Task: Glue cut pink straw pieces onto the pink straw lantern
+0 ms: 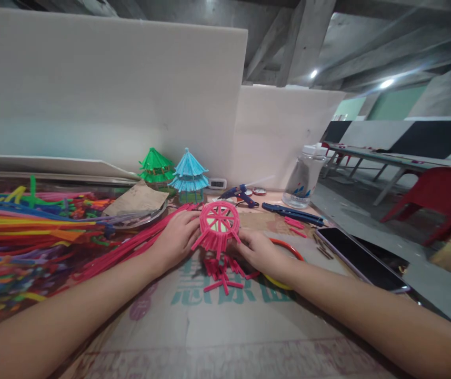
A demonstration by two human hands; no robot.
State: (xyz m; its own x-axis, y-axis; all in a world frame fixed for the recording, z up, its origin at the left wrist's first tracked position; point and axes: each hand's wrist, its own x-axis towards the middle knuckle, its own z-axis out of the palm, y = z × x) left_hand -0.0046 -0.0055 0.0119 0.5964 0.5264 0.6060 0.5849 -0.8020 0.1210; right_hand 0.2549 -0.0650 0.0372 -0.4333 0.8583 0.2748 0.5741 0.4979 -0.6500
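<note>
Left hand (180, 234) and right hand (254, 248) grip the pink frame (218, 239) at opposite sides, seemingly shaping it; adjusting calls for steadiness.

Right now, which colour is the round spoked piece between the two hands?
The round spoked piece is bright pink; the head view shows it best.

The pink wheel-topped piece (219, 219) looks fuzzy and matt, made of soft pile-covered stems. Left of it, the bundled coloured stems (43, 226) share that velvety nap, and the brown sheet (136, 204) looks like matt, creased paper. Beneath it lies dull, printed cardboard (209, 329). Behind it, the white panel (110, 89) is smooth and matt. Right of it, the bottle (301, 181) is clear, glossy plastic, and the phone (361, 259) has a smooth, shiny dark screen.
</note>
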